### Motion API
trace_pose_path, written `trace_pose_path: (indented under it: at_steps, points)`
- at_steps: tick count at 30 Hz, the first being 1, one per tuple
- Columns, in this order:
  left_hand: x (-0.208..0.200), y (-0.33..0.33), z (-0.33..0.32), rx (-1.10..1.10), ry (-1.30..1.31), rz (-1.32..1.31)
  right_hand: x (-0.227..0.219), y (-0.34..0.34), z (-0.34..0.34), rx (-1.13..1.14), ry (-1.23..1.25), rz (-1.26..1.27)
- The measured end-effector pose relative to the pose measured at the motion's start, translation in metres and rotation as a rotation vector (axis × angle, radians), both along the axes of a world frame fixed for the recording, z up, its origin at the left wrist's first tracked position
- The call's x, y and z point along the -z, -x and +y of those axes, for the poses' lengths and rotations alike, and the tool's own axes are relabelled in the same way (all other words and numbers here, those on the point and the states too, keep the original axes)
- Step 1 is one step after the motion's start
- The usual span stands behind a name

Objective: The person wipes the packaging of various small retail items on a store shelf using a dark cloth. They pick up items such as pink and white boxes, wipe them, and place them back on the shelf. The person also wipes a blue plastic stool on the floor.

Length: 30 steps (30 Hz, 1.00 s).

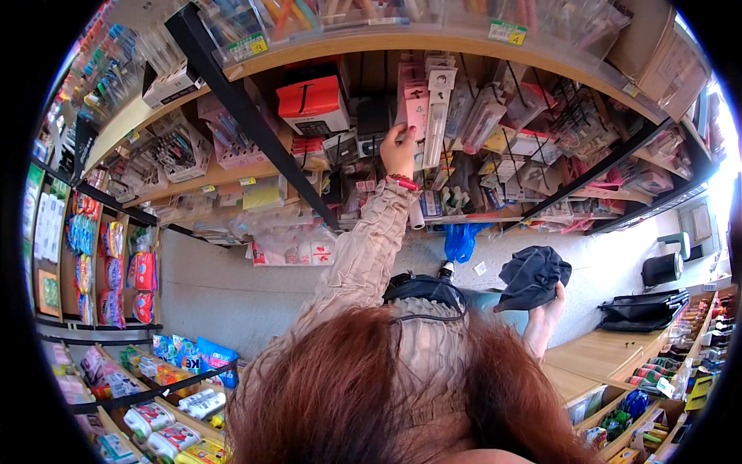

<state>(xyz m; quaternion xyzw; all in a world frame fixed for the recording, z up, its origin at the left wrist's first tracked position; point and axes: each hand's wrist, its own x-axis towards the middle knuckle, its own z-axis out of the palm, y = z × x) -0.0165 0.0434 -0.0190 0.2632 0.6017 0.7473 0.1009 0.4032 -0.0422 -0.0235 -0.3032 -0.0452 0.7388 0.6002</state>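
Note:
My left hand (398, 153) is raised to the packs hanging under the upper shelf. Its fingers are closed at the lower edge of a narrow pink carded pack (416, 107). Just right of that pack hangs a long, clear and white pack (437, 116). A red bracelet (405, 182) circles my left wrist. Lower on the right, my right hand (546, 311) grips a black cloth item (533, 275), crumpled and soft, perhaps a cap or pouch; I cannot tell which. Part of that hand is hidden behind the cloth.
An orange-and-white box (311, 107) stands left of the hanging packs. Above runs a wooden shelf edge (433, 40), with metal hooks to the right. A blue plastic bag (462, 241) hangs below. Dark shelf posts (255, 116) slant past my left arm. A wooden counter (599, 356) lies right.

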Motion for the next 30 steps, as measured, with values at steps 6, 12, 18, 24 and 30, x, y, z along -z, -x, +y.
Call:
trace_pose_path:
  at_steps: [6,12,18,24,30]
  points:
    - [-0.023,0.005,-0.039,0.176,-0.080,-0.087,-0.013,0.021,-0.004,-0.100,0.003,-0.028]
    - [-0.044,0.010,-0.063,0.266,-0.120,-0.004,-0.039,0.079,0.003,-0.362,-0.138,0.021]
    - [-0.096,-0.021,-0.125,0.116,-0.058,0.444,-0.089,0.183,0.006,-0.248,-0.453,-0.090]
    - [-0.108,-0.037,-0.173,0.065,0.013,0.582,-0.126,0.259,-0.020,-0.298,-0.785,-0.383]
    - [-0.107,-0.018,-0.208,-0.173,0.060,0.819,-0.151,0.309,-0.025,-0.453,-0.934,-0.299]
